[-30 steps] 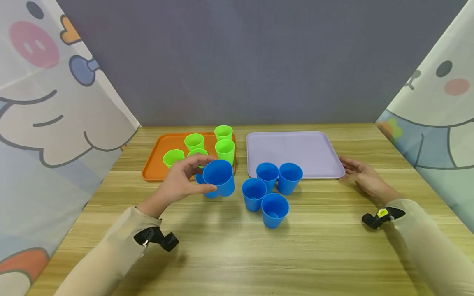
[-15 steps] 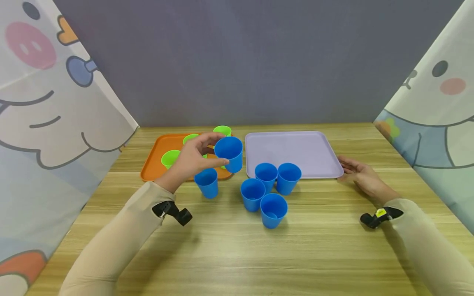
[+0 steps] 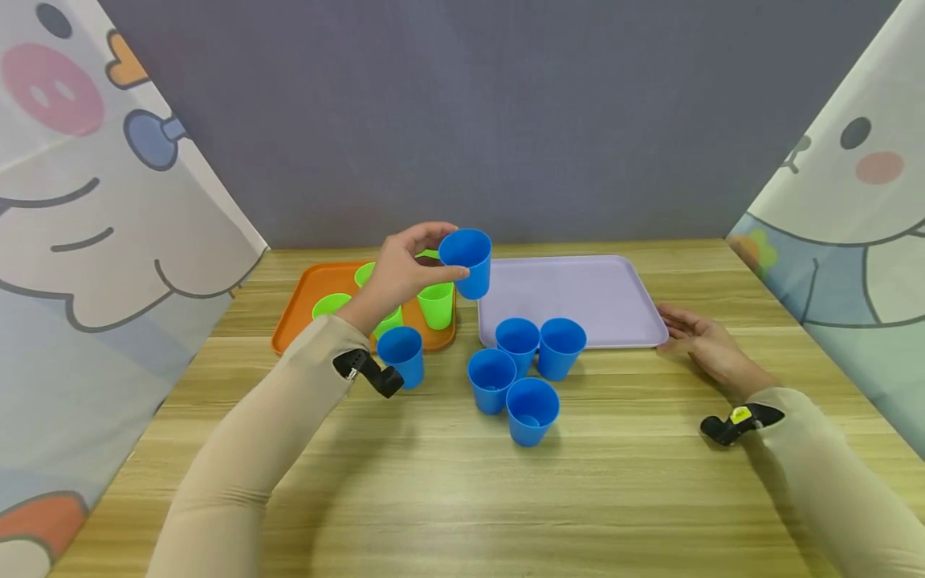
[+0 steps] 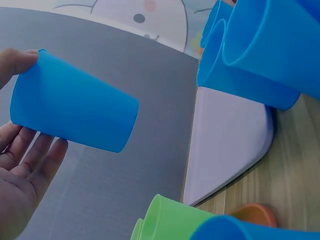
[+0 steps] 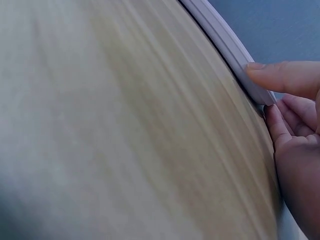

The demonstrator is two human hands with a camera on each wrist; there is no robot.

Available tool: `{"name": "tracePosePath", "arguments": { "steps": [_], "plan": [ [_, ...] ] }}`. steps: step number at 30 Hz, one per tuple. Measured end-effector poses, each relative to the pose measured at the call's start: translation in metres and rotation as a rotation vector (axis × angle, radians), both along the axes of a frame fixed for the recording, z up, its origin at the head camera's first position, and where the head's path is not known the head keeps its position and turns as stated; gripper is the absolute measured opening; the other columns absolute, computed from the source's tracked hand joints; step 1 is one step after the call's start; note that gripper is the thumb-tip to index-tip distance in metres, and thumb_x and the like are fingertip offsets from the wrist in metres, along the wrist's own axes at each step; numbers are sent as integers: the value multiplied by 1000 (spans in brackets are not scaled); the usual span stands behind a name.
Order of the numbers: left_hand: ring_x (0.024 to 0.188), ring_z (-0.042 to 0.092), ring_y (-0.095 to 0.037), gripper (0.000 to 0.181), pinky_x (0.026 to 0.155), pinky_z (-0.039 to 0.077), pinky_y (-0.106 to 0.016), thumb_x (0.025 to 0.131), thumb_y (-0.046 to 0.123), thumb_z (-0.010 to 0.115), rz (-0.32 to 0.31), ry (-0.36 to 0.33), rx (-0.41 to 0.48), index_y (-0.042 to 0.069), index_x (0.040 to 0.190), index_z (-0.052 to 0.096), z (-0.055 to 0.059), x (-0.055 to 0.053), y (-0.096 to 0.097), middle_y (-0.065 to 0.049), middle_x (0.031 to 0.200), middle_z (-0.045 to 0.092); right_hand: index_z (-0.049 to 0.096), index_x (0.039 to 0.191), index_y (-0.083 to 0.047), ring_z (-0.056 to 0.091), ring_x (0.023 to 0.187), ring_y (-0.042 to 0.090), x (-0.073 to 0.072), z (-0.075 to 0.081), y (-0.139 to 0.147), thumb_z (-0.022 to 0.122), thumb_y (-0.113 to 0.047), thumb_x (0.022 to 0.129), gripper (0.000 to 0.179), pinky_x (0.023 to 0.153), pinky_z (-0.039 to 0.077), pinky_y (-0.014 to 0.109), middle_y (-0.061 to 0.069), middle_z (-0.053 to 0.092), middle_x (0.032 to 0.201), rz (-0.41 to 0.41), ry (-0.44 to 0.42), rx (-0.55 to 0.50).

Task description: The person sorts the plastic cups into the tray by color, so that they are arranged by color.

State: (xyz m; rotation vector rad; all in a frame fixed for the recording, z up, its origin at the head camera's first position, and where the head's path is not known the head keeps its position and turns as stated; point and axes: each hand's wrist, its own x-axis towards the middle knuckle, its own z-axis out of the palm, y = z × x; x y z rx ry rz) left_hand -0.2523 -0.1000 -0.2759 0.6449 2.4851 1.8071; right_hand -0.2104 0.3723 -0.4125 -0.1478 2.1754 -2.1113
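Observation:
My left hand (image 3: 408, 269) holds a blue plastic cup (image 3: 473, 269) upright by its rim, raised over the gap between the two trays. In the left wrist view the thumb lies at one side of the cup (image 4: 75, 102) and the fingers at the other. My right hand (image 3: 711, 349) grips the near right corner of the lilac tray (image 3: 571, 293). In the right wrist view its thumb presses the tray rim (image 5: 232, 57), with the fingers round the corner. Several blue cups (image 3: 531, 413) stand on the table before the lilac tray; another blue cup (image 3: 405, 357) stands farther left.
An orange tray (image 3: 289, 317) at the back left bears several green cups (image 3: 437, 305), partly hidden behind my left hand and forearm. A grey wall (image 3: 462, 120) rises behind the wooden table (image 3: 448, 498). Cartoon-printed panels (image 3: 108, 209) flank both sides.
My left hand has carried the blue cup up, away from me and to the right, uncovering the blue cup on the left. The right hand stays at the tray corner.

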Motion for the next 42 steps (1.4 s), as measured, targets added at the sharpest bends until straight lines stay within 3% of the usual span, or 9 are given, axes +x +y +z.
{"name": "tracePosePath", "arguments": {
  "steps": [10,18,23,29,36,42],
  "plan": [
    [112,58,-17,57,93,47,-43,80,29,86,86,-44,-22,17,131,63,-1,-32,23,1,119,68,16,149,19,60,106,-5,2,-1,0,64,23,80,84,87,49,13,-16,62,118,0,30,-42],
    [114,57,-18,60,94,48,-43,81,29,85,100,-11,-27,14,133,61,-8,-53,38,-2,124,66,16,148,20,61,107,-3,4,-2,-1,63,24,80,83,87,50,15,-15,63,117,-5,45,-63],
    [116,57,-21,61,94,49,-42,81,29,85,125,5,-51,11,134,60,-13,-65,53,-5,126,65,17,149,19,60,106,-5,4,-2,-1,66,21,80,84,87,49,14,-17,62,116,-32,31,-15],
    [116,59,-23,63,96,49,-40,81,27,85,149,-31,-54,8,135,59,-24,-76,66,-8,127,65,17,148,21,62,105,-2,4,-1,-2,64,23,80,82,87,50,15,-13,66,115,-24,38,-72],
    [112,61,-24,63,96,50,-38,82,26,84,178,-50,-20,4,134,58,-44,-86,73,-10,127,65,17,147,21,64,104,-1,5,-2,-1,62,23,81,80,88,49,14,-12,67,114,-21,34,-95],
    [112,60,-25,60,96,50,-38,83,23,83,208,-55,-34,3,134,58,-54,-87,82,-12,127,64,17,147,22,63,105,0,5,-4,0,63,25,80,81,88,50,15,-10,68,114,-24,38,-100]
  ]
}}
